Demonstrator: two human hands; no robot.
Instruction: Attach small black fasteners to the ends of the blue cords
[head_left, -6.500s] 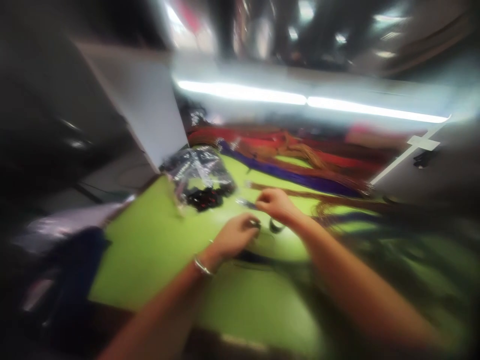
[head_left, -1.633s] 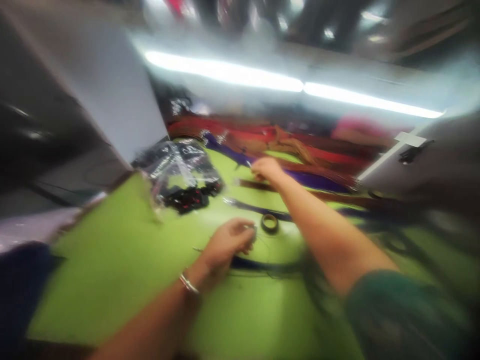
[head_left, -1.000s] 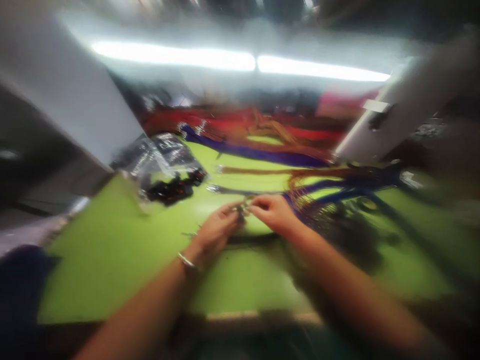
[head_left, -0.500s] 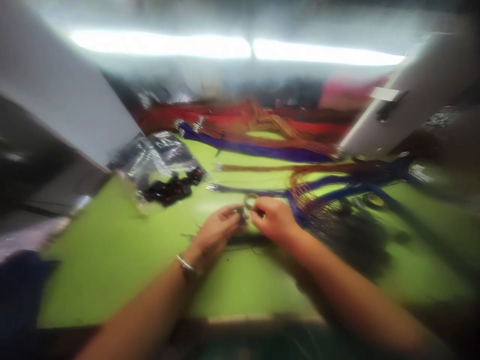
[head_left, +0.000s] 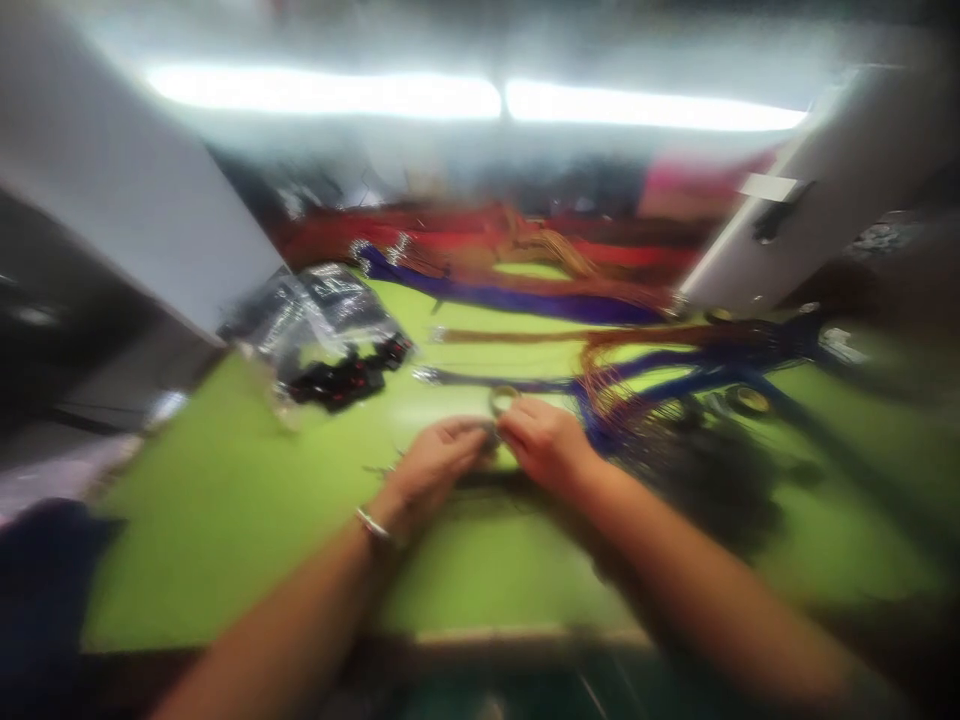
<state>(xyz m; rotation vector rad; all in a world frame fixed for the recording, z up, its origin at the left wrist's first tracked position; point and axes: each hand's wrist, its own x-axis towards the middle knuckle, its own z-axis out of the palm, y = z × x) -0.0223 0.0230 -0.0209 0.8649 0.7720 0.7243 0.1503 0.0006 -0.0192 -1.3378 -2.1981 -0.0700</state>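
Note:
My left hand [head_left: 442, 455] and my right hand [head_left: 546, 437] meet over the middle of the green tabletop [head_left: 247, 540], fingertips nearly touching. The left one is closed in a pinch on a small dark piece, blurred and mostly covered by the fingers. Closed too, my right hand holds a small ring-shaped roll of tape [head_left: 504, 399] at its fingertips. Below both hands lies a dark bundle of wires [head_left: 491, 481], with thin ends poking out left of my left hand.
Black connectors [head_left: 337, 383] lie by clear plastic bags [head_left: 330, 295] at the left. Blue wires [head_left: 517, 299] and brown wires [head_left: 517, 337] stretch across the back. Another tape roll [head_left: 750, 401] and a dark wire heap [head_left: 697, 475] sit right. Grey panels [head_left: 172, 190] flank the table.
My right fingers have curled in and shifted slightly, and the tape roll has tilted a little. The dark piece between the fingertips is more covered now.

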